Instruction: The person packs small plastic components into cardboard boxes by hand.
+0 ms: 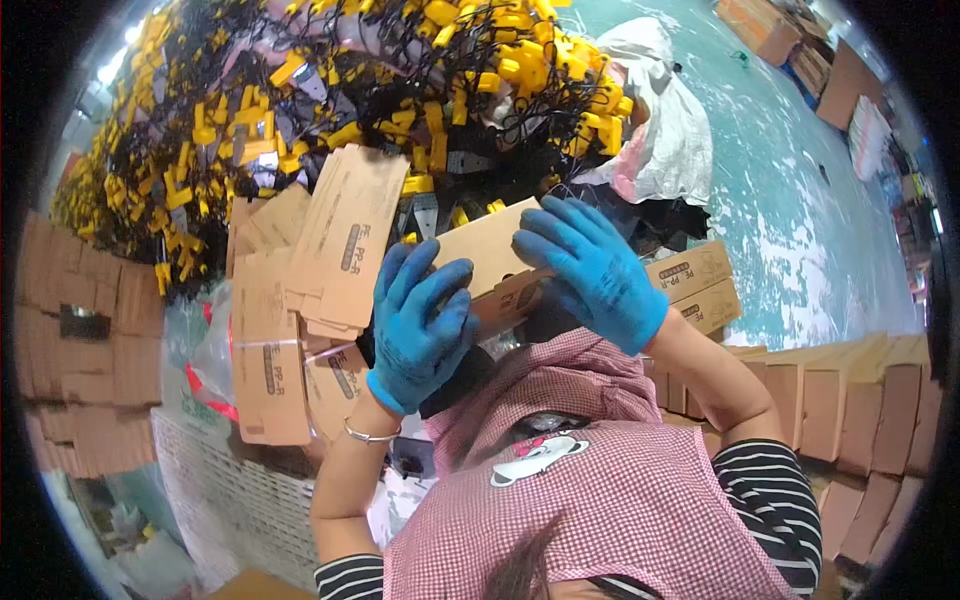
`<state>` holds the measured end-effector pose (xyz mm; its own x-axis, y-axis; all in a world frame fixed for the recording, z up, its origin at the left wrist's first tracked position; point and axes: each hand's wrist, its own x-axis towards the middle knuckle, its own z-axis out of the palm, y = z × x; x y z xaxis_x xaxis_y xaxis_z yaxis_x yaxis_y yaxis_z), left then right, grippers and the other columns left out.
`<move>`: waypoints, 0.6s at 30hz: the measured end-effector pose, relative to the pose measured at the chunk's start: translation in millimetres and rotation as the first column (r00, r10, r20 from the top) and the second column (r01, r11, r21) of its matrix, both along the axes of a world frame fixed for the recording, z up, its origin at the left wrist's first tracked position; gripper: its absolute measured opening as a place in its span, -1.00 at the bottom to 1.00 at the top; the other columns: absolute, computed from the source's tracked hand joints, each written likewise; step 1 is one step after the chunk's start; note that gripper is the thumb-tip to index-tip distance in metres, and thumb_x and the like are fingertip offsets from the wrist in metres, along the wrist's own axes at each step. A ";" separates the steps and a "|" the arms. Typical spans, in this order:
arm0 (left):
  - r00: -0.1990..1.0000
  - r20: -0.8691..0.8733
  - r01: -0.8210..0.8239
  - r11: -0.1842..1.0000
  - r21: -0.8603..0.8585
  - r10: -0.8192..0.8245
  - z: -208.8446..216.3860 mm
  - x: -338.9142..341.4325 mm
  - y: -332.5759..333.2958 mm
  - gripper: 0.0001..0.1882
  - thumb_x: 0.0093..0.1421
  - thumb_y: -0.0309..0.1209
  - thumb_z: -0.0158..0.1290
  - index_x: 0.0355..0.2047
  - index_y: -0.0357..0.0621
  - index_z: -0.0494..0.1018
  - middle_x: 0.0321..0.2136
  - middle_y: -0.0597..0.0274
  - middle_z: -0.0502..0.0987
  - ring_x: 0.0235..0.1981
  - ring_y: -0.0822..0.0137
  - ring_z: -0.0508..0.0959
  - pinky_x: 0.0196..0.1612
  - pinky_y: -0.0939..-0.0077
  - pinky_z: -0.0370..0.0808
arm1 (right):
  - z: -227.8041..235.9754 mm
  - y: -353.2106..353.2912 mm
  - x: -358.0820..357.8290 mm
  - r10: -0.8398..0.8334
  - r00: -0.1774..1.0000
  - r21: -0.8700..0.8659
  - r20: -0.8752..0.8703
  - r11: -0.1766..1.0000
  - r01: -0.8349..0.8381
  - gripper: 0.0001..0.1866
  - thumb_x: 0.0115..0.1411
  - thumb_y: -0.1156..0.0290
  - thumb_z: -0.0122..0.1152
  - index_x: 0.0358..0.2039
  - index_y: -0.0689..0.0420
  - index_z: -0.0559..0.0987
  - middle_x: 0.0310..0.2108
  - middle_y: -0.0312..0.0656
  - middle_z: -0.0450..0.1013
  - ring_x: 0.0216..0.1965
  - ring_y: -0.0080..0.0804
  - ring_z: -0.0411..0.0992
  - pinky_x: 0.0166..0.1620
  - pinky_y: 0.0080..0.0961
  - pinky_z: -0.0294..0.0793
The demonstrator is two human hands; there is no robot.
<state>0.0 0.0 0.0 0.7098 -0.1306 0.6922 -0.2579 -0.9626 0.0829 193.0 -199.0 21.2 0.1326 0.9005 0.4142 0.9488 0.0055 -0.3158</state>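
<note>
A small brown cardboard box (484, 243) is held between my two hands, above my lap. My left hand (420, 325), in a blue work glove, has its bent fingers and thumb against the box's left end. The blue-gloved right hand (597, 272) grips the right end, fingertips over the top edge. The box's top panel looks flat and closed; part of its near side lies in shadow between the hands. Just left of it are stacked flattened cartons (350, 230) with printing. Two similar cartons (703, 287) lie to the right, beyond my right wrist.
A large heap of yellow-and-black corded tools (530, 65) rises in front, with a white woven sack (660, 110) at its right. Rows of brown boxes (850, 405) stand at the right. Stacked cardboard (90, 350) is at far left, above a white woven surface (235, 500).
</note>
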 end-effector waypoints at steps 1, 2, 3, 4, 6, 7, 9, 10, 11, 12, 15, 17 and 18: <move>0.995 -0.078 0.054 0.989 -0.140 -0.065 12.9 2.0 3.0 -0.67 0.21 -0.35 0.17 -0.01 -0.03 0.44 0.19 0.03 0.40 0.26 -0.16 0.32 0.38 -0.11 0.08 | -8.3 1.9 -2.8 -0.023 0.999 0.065 0.040 0.998 0.021 -0.42 0.05 0.39 0.28 0.14 -0.04 0.47 0.18 -0.06 0.35 0.25 0.03 0.28 0.32 -0.05 0.22; 0.979 -0.149 0.094 0.955 -0.281 -0.140 24.6 4.9 5.9 -0.71 0.24 -0.43 0.13 -0.02 -0.08 0.46 0.22 0.04 0.37 0.25 -0.15 0.35 0.36 -0.07 0.12 | -12.1 3.2 -5.5 -0.050 0.996 0.128 0.079 0.991 0.040 -0.45 0.05 0.41 0.25 0.13 -0.03 0.49 0.12 -0.09 0.39 0.21 0.02 0.31 0.29 -0.05 0.26; 0.979 -0.144 0.097 0.953 -0.289 -0.143 32.5 14.2 -2.4 -0.71 0.24 -0.43 0.13 -0.02 -0.08 0.46 0.22 0.04 0.37 0.25 -0.15 0.35 0.36 -0.07 0.12 | -6.2 -2.3 -3.3 -0.052 0.995 0.120 0.083 0.992 0.042 -0.45 0.05 0.41 0.25 0.13 -0.03 0.49 0.12 -0.09 0.39 0.21 0.02 0.31 0.29 -0.05 0.26; 0.973 -0.210 -0.019 0.874 -0.485 -0.095 42.5 21.0 -6.3 -0.70 0.24 -0.45 0.10 0.00 -0.10 0.46 0.18 0.01 0.39 0.23 -0.12 0.36 0.35 0.02 0.15 | 3.2 -1.5 -9.0 -0.050 0.998 0.138 0.034 0.989 0.044 -0.46 0.05 0.40 0.25 0.11 -0.05 0.50 0.11 -0.09 0.41 0.18 0.03 0.33 0.25 -0.05 0.29; 0.944 -0.331 -0.167 0.856 -0.489 -0.005 49.3 31.7 -13.2 -0.62 0.25 -0.47 0.06 0.09 -0.14 0.42 0.10 -0.03 0.41 0.16 -0.03 0.39 0.30 0.23 0.22 | 9.3 -3.6 -24.5 -0.113 0.993 0.191 0.015 0.976 0.108 -0.53 0.00 0.39 0.29 0.00 -0.15 0.58 0.05 -0.18 0.44 0.11 -0.08 0.37 0.16 -0.09 0.35; 0.939 -0.343 -0.165 0.856 -0.490 -0.015 52.2 31.1 -15.5 -0.62 0.25 -0.47 0.06 0.09 -0.14 0.42 0.10 -0.03 0.41 0.16 -0.03 0.39 0.30 0.23 0.22 | 7.8 -8.0 -31.7 -0.123 0.992 0.187 0.003 0.975 0.120 -0.53 0.00 0.39 0.29 0.00 -0.15 0.58 0.05 -0.18 0.44 0.11 -0.08 0.37 0.16 -0.09 0.35; 0.853 -0.521 -0.172 0.929 -0.327 -0.025 58.1 29.3 -18.0 -0.58 0.25 -0.44 0.07 0.13 -0.13 0.41 0.09 -0.01 0.42 0.16 0.00 0.38 0.27 0.25 0.25 | 1.7 -17.7 -45.7 -0.247 0.963 0.438 0.106 0.881 0.178 -0.57 -0.06 0.38 0.34 -0.10 -0.21 0.63 -0.02 -0.31 0.45 0.05 -0.22 0.39 0.15 -0.14 0.35; 0.865 -0.502 -0.174 0.936 -0.307 -0.004 57.1 29.4 -15.7 -0.59 0.25 -0.43 0.06 0.12 -0.14 0.42 0.06 0.00 0.45 0.11 0.03 0.41 0.23 0.25 0.28 | -4.6 -24.2 -54.8 -0.210 0.973 0.387 0.094 0.908 0.159 -0.62 -0.05 0.39 0.39 -0.14 -0.14 0.68 -0.12 -0.28 0.47 -0.03 -0.21 0.39 0.13 -0.10 0.32; 0.856 -0.516 -0.169 0.936 -0.308 -0.016 58.7 29.4 -15.0 -0.59 0.25 -0.43 0.06 0.12 -0.14 0.42 0.06 0.00 0.45 0.11 0.03 0.41 0.23 0.25 0.28 | -6.5 -26.9 -64.9 -0.261 0.965 0.350 0.034 0.907 0.233 -0.62 -0.04 0.45 0.42 -0.14 -0.08 0.68 -0.17 -0.29 0.48 -0.12 -0.23 0.42 0.00 -0.20 0.41; 0.870 -0.492 -0.160 0.924 -0.348 -0.035 63.3 31.6 -14.9 -0.60 0.25 -0.44 0.05 0.11 -0.15 0.43 0.04 0.01 0.46 0.09 0.04 0.42 0.22 0.26 0.29 | -9.8 -27.8 -71.4 -0.282 0.936 0.307 -0.212 0.890 0.338 -0.66 0.02 0.50 0.40 -0.13 -0.03 0.68 -0.18 -0.27 0.48 -0.15 -0.29 0.45 -0.06 -0.32 0.46; 0.886 -0.457 -0.161 0.870 -0.466 -0.081 55.5 43.3 -24.7 -0.66 0.25 -0.46 0.04 0.04 -0.21 0.45 -0.03 0.01 0.49 0.00 0.07 0.46 0.17 0.29 0.33 | -17.2 -14.5 -93.1 -0.015 0.148 0.068 -0.989 0.837 0.543 -0.74 0.23 0.40 0.35 -0.08 0.17 0.59 -0.25 -0.22 0.57 -0.27 -0.53 0.54 -0.21 -0.57 0.55; 0.923 -0.382 -0.202 0.792 -0.577 -0.043 46.0 48.3 -32.3 -0.69 0.23 -0.40 0.08 -0.01 -0.10 0.46 -0.10 0.02 0.45 -0.06 -0.02 0.44 0.05 0.20 0.37 | -31.3 -7.8 -87.9 -0.053 -0.025 -0.058 -0.998 0.818 0.572 -0.72 0.26 0.39 0.33 -0.09 0.26 0.55 -0.25 -0.19 0.60 -0.27 -0.61 0.54 -0.21 -0.63 0.57; 0.920 -0.388 -0.197 0.793 -0.576 -0.053 44.9 48.4 -34.4 -0.69 0.23 -0.40 0.08 -0.01 -0.10 0.46 -0.10 0.02 0.45 -0.06 -0.02 0.44 0.05 0.20 0.37 | -32.6 -8.4 -86.6 -0.053 -0.032 -0.062 -0.998 0.812 0.580 -0.72 0.26 0.39 0.33 -0.09 0.26 0.55 -0.25 -0.19 0.60 -0.27 -0.61 0.54 -0.21 -0.63 0.57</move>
